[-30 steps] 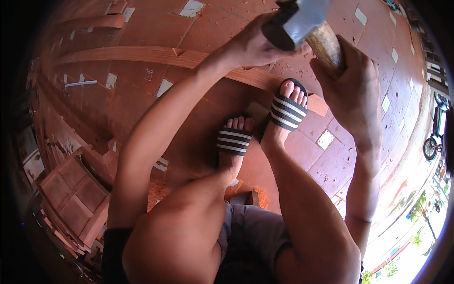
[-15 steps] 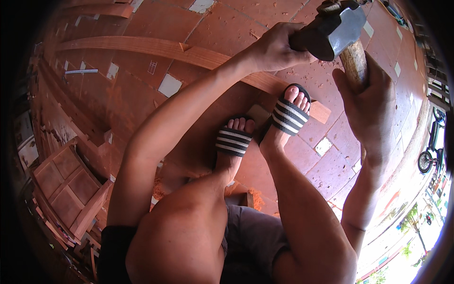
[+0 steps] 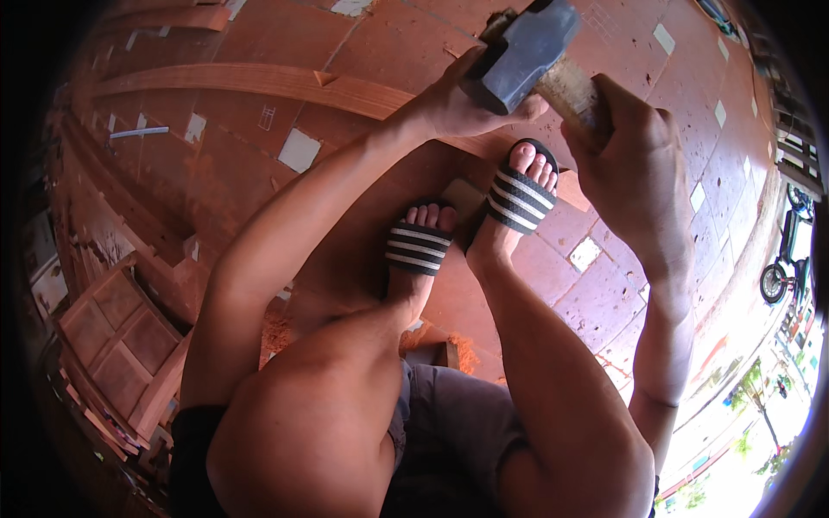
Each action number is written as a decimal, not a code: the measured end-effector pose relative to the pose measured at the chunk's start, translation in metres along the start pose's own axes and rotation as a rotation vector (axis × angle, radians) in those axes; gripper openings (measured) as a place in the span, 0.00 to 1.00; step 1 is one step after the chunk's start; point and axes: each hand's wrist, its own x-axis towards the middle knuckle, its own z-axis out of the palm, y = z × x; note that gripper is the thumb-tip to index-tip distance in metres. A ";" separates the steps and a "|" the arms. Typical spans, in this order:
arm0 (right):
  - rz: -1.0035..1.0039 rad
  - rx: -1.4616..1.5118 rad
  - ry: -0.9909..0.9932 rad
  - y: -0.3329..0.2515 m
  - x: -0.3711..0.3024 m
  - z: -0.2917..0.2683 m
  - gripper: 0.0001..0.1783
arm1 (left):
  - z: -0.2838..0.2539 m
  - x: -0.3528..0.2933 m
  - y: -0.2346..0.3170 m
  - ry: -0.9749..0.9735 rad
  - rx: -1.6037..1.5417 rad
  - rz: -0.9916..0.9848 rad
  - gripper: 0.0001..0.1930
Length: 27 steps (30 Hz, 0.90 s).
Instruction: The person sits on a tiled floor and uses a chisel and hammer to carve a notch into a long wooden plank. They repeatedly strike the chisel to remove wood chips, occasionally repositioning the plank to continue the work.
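Note:
My right hand [image 3: 635, 164] is wrapped round the wooden handle [image 3: 570, 91] of a hammer. Its heavy grey steel head [image 3: 527, 56] is in front of my left hand [image 3: 458, 104], and a dark stub shows past the far side of the head. The fingers of my left hand look curled, but the hammer head covers most of them, so whatever they hold is hidden. Beneath both hands a long reddish wooden beam [image 3: 363, 97] lies across the floor. My feet, in striped sandals [image 3: 522, 198], are just on the near side of it.
Wood shavings [image 3: 464, 352] lie on the red tiled floor [image 3: 553, 285] near my legs. A panelled wooden frame [image 3: 121, 337] and more timber are at the left. A thin pale strip [image 3: 138, 132] lies at the far left. A motorbike [image 3: 781, 259] stands outside at the right.
The hammer and my right hand have swung left, and the hammer's handle is now more slanted. My left hand has shifted slightly left in the picture, as the whole view moved a little.

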 end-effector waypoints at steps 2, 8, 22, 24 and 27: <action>0.004 0.005 0.052 -0.006 0.001 -0.006 0.16 | -0.006 0.001 0.000 -0.124 -0.080 -0.101 0.24; -0.020 -0.045 0.020 0.006 -0.006 0.013 0.17 | -0.004 -0.003 -0.001 -0.065 0.070 0.049 0.23; -0.098 -0.076 0.033 0.005 -0.001 0.009 0.12 | -0.004 -0.001 0.005 -0.039 0.102 0.168 0.14; -0.011 0.013 0.039 -0.008 0.001 -0.003 0.11 | -0.009 -0.004 0.004 -0.095 0.007 0.069 0.14; 0.083 0.095 0.038 -0.012 -0.002 0.000 0.11 | -0.007 -0.006 0.006 -0.124 -0.066 -0.071 0.14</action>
